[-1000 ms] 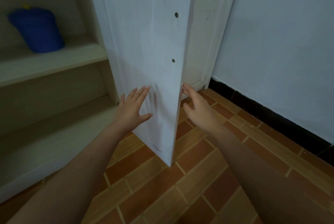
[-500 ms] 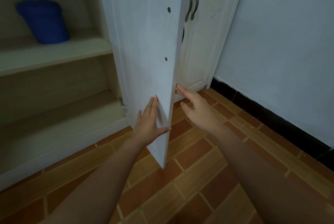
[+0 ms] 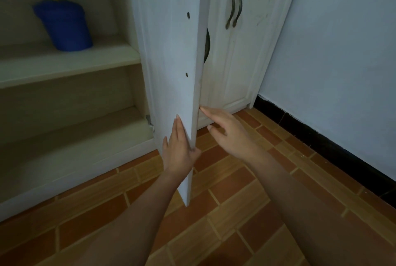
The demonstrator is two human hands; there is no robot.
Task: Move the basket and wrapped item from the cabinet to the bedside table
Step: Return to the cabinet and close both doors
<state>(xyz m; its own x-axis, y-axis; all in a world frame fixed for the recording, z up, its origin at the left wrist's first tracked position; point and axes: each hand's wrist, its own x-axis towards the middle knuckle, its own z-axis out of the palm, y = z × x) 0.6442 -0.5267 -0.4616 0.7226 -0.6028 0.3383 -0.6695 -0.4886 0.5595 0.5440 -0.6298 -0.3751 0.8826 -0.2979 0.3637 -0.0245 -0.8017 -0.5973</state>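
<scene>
At the open cabinet (image 3: 70, 85), both hands are on the door (image 3: 171, 51), which stands edge-on to us. Left hand (image 3: 179, 147) lies flat against the door's inner face, fingers straight and spread, thumb hooked round the edge, gripping nothing. Right hand (image 3: 227, 130) sits at the outer side, fingers loose and apart, one fingertip touching the door edge, nothing held.

Now the prize: a blue basket (image 3: 64, 26) stands upright on the upper shelf (image 3: 70, 62), up at ten o'clock from the left hand and well apart from it. Something yellow peeks over its rim; whether that's the wrapped item, I can't tell. Left hand is clearly the nearer one, and nothing stands between it and the basket, for the door lies to the right of that line.

Lower shelves look bare. Closed doors with dark handles (image 3: 234, 7) sit at one o'clock. No bedside table in sight, so I'd judge the carrying hasn't started.
</scene>
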